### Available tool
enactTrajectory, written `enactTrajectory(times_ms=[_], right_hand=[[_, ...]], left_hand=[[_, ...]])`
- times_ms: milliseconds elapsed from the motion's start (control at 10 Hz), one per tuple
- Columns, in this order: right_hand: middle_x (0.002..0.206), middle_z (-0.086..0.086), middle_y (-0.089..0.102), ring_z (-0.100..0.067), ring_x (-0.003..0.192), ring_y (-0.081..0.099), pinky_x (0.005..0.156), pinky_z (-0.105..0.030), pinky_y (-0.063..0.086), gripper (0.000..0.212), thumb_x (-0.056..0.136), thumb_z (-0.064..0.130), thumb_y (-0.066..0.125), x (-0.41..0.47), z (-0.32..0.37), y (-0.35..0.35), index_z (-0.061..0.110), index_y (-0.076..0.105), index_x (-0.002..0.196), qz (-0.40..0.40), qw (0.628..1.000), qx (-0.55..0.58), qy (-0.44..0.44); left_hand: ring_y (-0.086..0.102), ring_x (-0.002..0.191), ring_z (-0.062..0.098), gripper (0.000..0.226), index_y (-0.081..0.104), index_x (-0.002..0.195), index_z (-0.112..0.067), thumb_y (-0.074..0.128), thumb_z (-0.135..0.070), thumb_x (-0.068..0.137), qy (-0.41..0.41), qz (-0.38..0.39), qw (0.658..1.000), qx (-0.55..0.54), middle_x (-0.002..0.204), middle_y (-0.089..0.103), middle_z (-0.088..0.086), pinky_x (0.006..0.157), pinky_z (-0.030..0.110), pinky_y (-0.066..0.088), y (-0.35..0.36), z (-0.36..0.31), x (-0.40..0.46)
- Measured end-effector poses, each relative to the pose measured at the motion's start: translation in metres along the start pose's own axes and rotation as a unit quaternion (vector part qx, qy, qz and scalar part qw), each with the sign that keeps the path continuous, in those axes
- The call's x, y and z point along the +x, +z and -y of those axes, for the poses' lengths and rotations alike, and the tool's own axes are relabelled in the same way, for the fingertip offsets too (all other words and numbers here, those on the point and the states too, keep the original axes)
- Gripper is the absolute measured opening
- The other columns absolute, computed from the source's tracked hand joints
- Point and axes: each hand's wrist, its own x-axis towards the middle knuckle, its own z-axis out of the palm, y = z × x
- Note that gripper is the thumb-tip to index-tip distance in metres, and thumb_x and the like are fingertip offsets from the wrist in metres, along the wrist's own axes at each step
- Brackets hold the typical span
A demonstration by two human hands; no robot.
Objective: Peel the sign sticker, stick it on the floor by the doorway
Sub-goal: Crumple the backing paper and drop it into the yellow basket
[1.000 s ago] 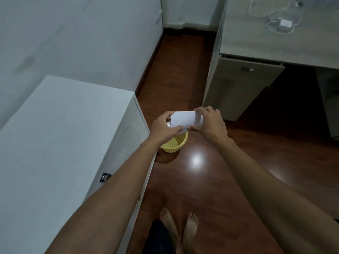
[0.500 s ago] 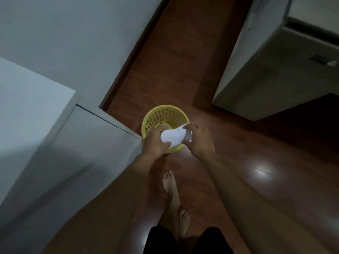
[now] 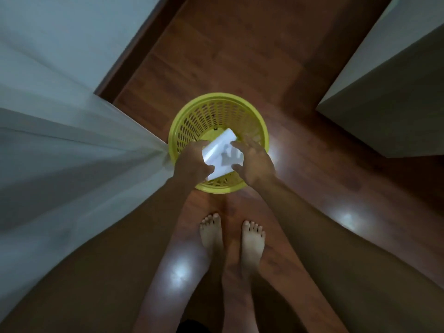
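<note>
I hold a white sheet [image 3: 219, 150], blank on the side I see, tilted over the mouth of a yellow plastic basket [image 3: 216, 97] on the wooden floor [image 3: 240, 56]. My left hand [image 3: 192, 162] pinches the sheet's lower left edge between thumb and fingers. My right hand [image 3: 254, 164] hovers at the sheet's right edge with fingers spread, casting their shadow on the paper; I see no grip there. Whether the sheet is the sticker or its backing cannot be told.
A white cabinet [image 3: 72, 164] stands close on the left, its corner touching the basket. A grey desk side [image 3: 384, 104] is at the right. A wall with a dark baseboard [image 3: 134, 49] runs along the far left. My bare feet [image 3: 211, 231] stand just behind the basket.
The view has tipped from forward to straight down and closer to the basket. Both hands lowered the sheet over the basket, and my right hand's fingers opened off it.
</note>
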Motion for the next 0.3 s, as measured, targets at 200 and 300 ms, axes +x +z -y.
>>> enactTrajectory(times_ms=[200,300], right_hand=[[0.164,-0.001,0.032,-0.022,0.146,0.037,0.108,-0.041,0.044,0.054,0.095,0.024,0.065,-0.015,0.007,-0.016,0.026,0.049,0.146,-0.004,1.000,0.017,0.001],[0.153,-0.002,0.049,-0.026,0.134,0.052,0.101,-0.038,0.045,0.047,0.097,0.032,0.058,-0.034,0.028,-0.049,0.022,0.053,0.143,-0.037,0.999,0.022,0.002]], left_hand=[[0.049,0.129,0.023,0.060,0.053,0.135,-0.011,0.071,-0.026,0.079,-0.040,-0.024,0.999,0.018,0.141,0.053,0.007,0.101,0.029,0.038,-0.013,-0.010,-0.019],[0.051,0.128,0.026,0.056,0.055,0.133,-0.008,0.067,-0.033,0.084,-0.029,-0.051,0.998,0.018,0.139,0.055,0.010,0.100,0.033,0.040,-0.041,-0.038,-0.039]])
